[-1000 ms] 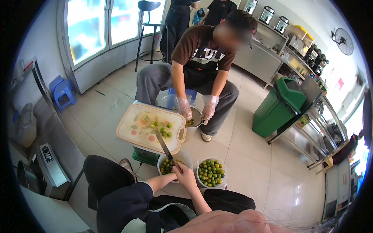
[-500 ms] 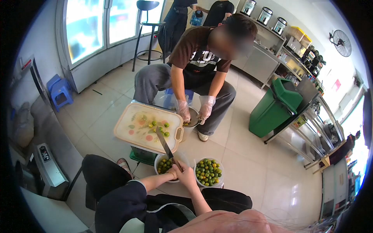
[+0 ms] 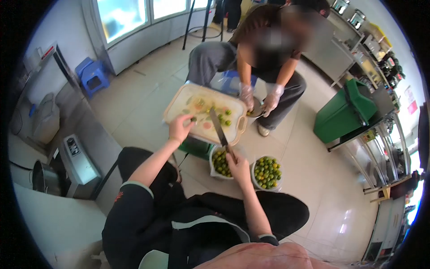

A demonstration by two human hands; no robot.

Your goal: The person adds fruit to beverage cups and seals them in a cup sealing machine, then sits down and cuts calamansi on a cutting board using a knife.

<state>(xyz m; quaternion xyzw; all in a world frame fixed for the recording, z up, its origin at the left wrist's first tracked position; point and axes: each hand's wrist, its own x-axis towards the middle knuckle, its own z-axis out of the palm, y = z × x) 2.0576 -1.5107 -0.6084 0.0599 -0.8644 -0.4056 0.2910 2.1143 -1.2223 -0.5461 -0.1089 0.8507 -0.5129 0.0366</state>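
My left hand (image 3: pixel 180 128) is at the near left edge of the cutting board (image 3: pixel 179 103), its fingers pinching a small green citrus fruit (image 3: pixel 193 120). My right hand (image 3: pixel 238 167) grips the handle of a knife (image 3: pixel 218 127), whose blade lies over the board and points away from me. Several green fruits, some seemingly cut, are on the board beside the blade. Below the board stands a tub of green and yellow fruits (image 3: pixel 221 164), close to my right hand. A second tub of whole fruits (image 3: pixel 267 172) is to its right.
A co-worker (image 3: pixel 268 40) in clear gloves sits opposite, both hands at a pot (image 3: pixel 256 107) just beyond the board. A green bin (image 3: pixel 342 112) and metal shelving stand at the right. Blue stools (image 3: pixel 93 76) and a steel counter (image 3: pixel 85 121) are at the left.
My left hand has risen from the fruit tub to the board's left edge, now with a fruit in its fingers. The knife stays in my right hand. The whole view has shifted.
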